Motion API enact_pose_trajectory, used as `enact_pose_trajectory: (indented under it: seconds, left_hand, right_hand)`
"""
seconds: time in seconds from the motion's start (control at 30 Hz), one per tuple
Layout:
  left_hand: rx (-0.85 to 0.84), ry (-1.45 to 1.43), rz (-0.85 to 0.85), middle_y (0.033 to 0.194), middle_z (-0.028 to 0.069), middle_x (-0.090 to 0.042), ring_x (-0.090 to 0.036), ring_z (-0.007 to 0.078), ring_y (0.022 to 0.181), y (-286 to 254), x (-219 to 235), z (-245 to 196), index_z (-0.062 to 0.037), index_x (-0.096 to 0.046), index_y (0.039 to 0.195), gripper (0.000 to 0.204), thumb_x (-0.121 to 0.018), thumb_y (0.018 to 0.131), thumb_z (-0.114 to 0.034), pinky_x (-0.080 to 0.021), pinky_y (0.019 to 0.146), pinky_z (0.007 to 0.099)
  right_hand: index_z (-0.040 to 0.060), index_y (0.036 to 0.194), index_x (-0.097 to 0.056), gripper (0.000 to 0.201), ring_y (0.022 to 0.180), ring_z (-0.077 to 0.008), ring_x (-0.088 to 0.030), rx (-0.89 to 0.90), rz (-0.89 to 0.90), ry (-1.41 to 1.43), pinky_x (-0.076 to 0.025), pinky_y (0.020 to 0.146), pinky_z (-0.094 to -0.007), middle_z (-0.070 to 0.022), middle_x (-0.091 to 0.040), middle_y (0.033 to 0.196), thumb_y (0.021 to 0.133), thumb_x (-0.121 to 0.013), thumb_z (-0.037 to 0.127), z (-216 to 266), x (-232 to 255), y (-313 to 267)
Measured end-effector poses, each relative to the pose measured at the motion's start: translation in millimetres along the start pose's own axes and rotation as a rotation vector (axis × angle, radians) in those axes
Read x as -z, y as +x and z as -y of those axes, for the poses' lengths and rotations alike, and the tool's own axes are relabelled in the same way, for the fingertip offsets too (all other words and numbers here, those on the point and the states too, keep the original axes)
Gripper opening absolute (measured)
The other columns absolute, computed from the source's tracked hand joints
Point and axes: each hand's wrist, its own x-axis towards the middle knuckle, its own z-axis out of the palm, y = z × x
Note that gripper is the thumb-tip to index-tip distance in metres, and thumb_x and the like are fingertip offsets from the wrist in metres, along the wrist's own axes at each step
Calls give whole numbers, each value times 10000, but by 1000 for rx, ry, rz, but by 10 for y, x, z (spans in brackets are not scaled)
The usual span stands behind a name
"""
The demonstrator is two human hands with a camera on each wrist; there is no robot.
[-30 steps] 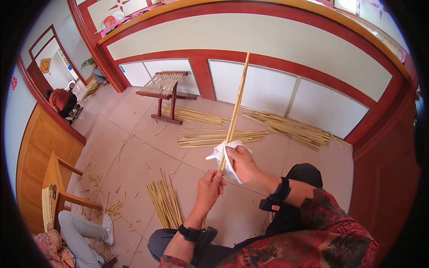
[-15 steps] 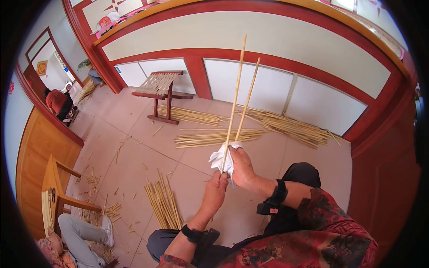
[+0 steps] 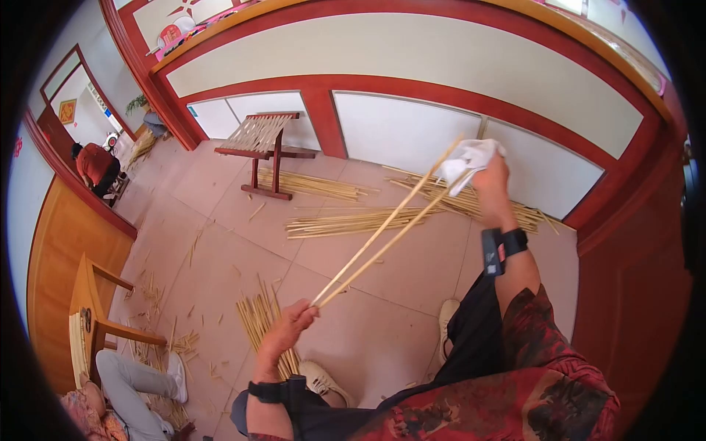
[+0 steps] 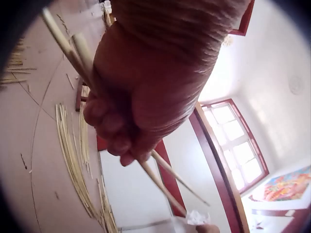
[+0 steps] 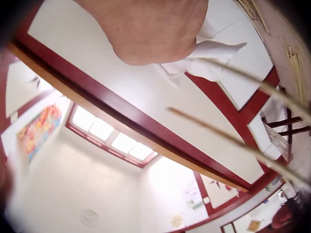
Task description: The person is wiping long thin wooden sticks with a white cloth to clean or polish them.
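Observation:
My left hand (image 3: 290, 327) has its fingers curled round the near ends of two long, thin, pale-yellow plant stalks. They slant up to the right over the floor, slightly spread. At the far end, my right hand (image 3: 494, 180) grips a crumpled white cloth (image 3: 471, 158). One stalk (image 5: 262, 87) runs into this cloth in the right wrist view, while the other stalk (image 5: 228, 139) ends free beside it. The left wrist view shows the stalk ends poking out past the heel of the left hand (image 4: 155, 82).
A bundle of stalks (image 3: 257, 316) lies by my left foot. More stalks (image 3: 353, 222) lie along the white-panelled counter, near a woven folding stool (image 3: 257, 136). Short cut pieces litter the floor at left, beside a wooden chair (image 3: 110, 316) and a seated person's legs. Another person (image 3: 95, 165) crouches in the doorway.
The hands were close together at the stalks' lower part. My right hand has moved up and right with the cloth, my left down and left, and the stalks have tilted over to the right.

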Motion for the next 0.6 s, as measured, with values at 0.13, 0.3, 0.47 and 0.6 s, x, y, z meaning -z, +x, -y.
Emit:
enact_pose_trajectory:
  seconds: [0.13, 0.3, 0.47, 0.6]
  left_hand:
    - [74, 107, -125, 549, -41, -393, -343, 46, 481, -59, 80, 125, -56, -527, 770, 193, -451, 856, -211, -285, 435, 183]
    - [298, -527, -171, 565, -41, -416, -351, 29, 451, 150, -238, -281, -64, -518, 787, 199, -448, 862, -235, -258, 389, 157]
    - [146, -752, 12, 586, -30, -413, -333, 39, 430, 340, -548, -509, -73, -495, 841, 222, -425, 880, -280, -258, 374, 166]
    - [113, -811, 88, 595, -23, -397, -337, 52, 456, 355, -693, -584, -68, -496, 839, 255, -411, 883, -304, -268, 400, 173]
  right_hand:
    - [33, 857, -501, 211, 699, -238, -549, 129, -151, 37, -470, 576, -376, -104, -539, 781, 854, -429, 231, 204, 104, 127]
    - [43, 934, -497, 208, 794, -215, -554, -551, 685, 122, -468, 624, -335, -98, -556, 857, 861, -440, 229, -555, 98, -587]
    - [40, 992, -477, 216, 819, -176, -542, -661, 628, -158, -461, 695, -312, -75, -549, 893, 862, -443, 208, -853, -231, -1866]
    - [39, 1037, -444, 231, 838, -127, -518, -540, 581, -184, -434, 748, -272, -39, -529, 916, 864, -441, 192, -911, -240, -2031]
